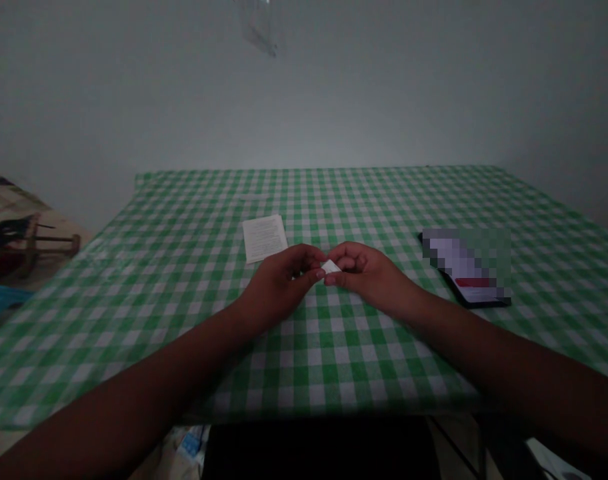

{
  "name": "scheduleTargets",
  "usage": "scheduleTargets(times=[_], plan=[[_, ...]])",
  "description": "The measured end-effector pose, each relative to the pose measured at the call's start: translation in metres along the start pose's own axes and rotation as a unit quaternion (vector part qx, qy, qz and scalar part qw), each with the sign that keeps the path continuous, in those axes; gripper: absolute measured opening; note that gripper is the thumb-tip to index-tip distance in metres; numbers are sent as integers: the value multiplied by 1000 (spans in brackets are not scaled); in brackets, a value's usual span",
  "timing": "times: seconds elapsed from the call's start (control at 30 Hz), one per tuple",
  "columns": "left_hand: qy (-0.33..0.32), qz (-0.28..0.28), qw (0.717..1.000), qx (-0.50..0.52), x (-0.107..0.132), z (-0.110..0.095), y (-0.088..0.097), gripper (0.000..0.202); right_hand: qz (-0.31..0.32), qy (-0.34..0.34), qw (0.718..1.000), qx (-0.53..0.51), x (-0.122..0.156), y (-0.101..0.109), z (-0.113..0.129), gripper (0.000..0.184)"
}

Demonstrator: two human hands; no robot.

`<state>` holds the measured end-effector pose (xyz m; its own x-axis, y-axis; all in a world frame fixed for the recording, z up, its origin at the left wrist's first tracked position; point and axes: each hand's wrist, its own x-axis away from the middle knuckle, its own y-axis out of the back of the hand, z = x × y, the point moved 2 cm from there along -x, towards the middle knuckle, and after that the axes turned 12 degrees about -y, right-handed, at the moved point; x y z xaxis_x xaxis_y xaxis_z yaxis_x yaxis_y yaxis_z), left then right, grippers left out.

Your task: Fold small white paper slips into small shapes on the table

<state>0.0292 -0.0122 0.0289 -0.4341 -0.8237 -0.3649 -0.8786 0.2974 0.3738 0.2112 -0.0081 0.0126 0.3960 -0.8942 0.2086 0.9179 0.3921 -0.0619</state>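
The small white piece [330,267], probably folded paper, sits between the fingertips of both hands, over the middle of the checkered tablecloth [334,360]; whether it touches the cloth is unclear. It likely weighs almost nothing, bends and creases easily, and could tear if pulled, so a light pinch at its side edges suits it. The left hand [279,283] and right hand [377,273] each pinch it with thumb and fingers. Beyond lie printed sheets [265,238], with a dark-edged device [477,294] off to the right.
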Motion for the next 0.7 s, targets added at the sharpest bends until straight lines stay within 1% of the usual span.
scheduleTargets(times=[0.1,0.23,0.3,0.37,0.43,0.5,0.53,0.57,0.6,0.63,0.67,0.7], plan=[[-2,-1,1000,-21,-1,-2,3,18,-2,-12,1000,-12,1,2,4,30],[2,-1,999,-43,-1,-2,3,19,25,-25,999,10,2,7,9,31],[3,-1,999,-48,-1,-2,5,19,34,-23,999,24,0,14,10,30],[6,-15,999,-52,-2,-1,9,18,25,-14,999,43,-3,24,11,29],[14,-50,997,-50,-5,0,17,17,-24,4,997,67,-5,35,13,26],[22,-97,995,-31,-7,4,26,19,-81,26,991,101,-5,41,17,21],[26,-104,994,-16,-8,5,28,20,-101,58,985,125,-3,41,19,16],[40,-100,994,5,-9,7,28,20,-111,99,976,161,-1,38,21,14],[59,-94,993,39,-9,9,27,19,-122,155,957,213,3,34,23,16],[82,-89,990,78,-9,10,25,18,-130,217,925,282,7,27,24,21],[108,-85,984,117,-8,11,21,17,-132,270,887,351,11,20,25,25],[137,-83,975,153,-7,10,17,17,-125,313,851,402,14,13,24,26]])
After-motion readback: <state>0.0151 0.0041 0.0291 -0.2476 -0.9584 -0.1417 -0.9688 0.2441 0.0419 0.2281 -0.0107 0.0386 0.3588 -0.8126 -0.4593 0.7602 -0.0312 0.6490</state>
